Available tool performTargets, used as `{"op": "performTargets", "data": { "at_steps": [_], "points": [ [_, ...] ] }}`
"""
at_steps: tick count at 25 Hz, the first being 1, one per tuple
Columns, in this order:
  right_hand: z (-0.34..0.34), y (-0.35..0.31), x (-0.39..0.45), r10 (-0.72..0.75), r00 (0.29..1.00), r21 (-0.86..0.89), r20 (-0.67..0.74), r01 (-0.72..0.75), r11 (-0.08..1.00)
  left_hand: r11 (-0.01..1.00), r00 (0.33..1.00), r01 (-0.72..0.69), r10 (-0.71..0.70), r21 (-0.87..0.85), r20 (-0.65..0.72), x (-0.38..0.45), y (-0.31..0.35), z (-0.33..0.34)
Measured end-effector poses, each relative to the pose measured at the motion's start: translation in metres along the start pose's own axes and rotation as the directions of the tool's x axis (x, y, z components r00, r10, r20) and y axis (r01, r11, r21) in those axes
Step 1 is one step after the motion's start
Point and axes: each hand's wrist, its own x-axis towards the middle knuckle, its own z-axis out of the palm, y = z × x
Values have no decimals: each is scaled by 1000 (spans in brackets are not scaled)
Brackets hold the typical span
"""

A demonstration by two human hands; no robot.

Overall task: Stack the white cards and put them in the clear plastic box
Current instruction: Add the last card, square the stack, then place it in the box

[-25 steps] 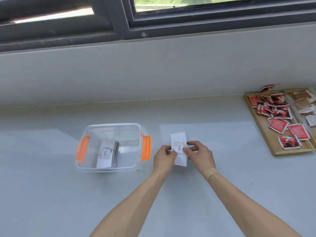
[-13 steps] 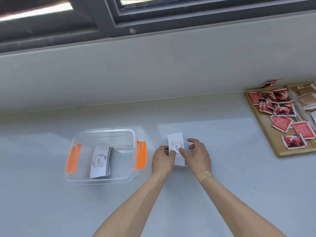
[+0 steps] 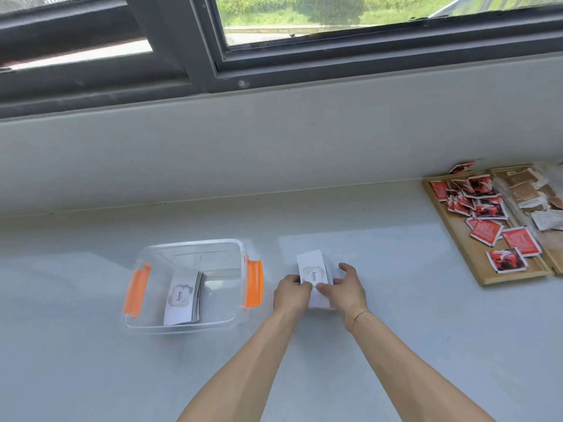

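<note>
A stack of white cards (image 3: 311, 263) printed "love." lies on the grey counter just right of the clear plastic box (image 3: 189, 246), which has orange latches. My left hand (image 3: 291, 293) pinches the stack's near left side. My right hand (image 3: 345, 287) grips its near right side, thumb on top and fingers curled around the edge. Inside the box a second stack of white cards (image 3: 182, 295) leans at a tilt near the middle.
A wooden tray (image 3: 475, 257) at the right holds several red packets and brown sachets. A low grey wall and a dark window frame run along the back of the counter.
Both hands stay on the card stack, shifting slightly nearer along it. The head camera has tilted up, so the window shows more.
</note>
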Motion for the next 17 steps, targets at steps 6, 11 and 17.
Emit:
{"op": "performTargets", "data": {
  "at_steps": [6, 11, 17],
  "points": [
    [-15, 19, -33, 30, 993, 127, 114, -45, 991, 985, 987, 48, -22, -165, 159, -38, -32, -2],
    [-16, 53, -83, -64, 989, -2, 136, 65, 998, 994, 963, 3, 26, -108, 269, -79, -87, -18],
    [8, 89, -148, -188, 954, -373, 234, 266, 889, 956, 984, -126, 86, 263, 158, -106, -147, -76]
  ]
}}
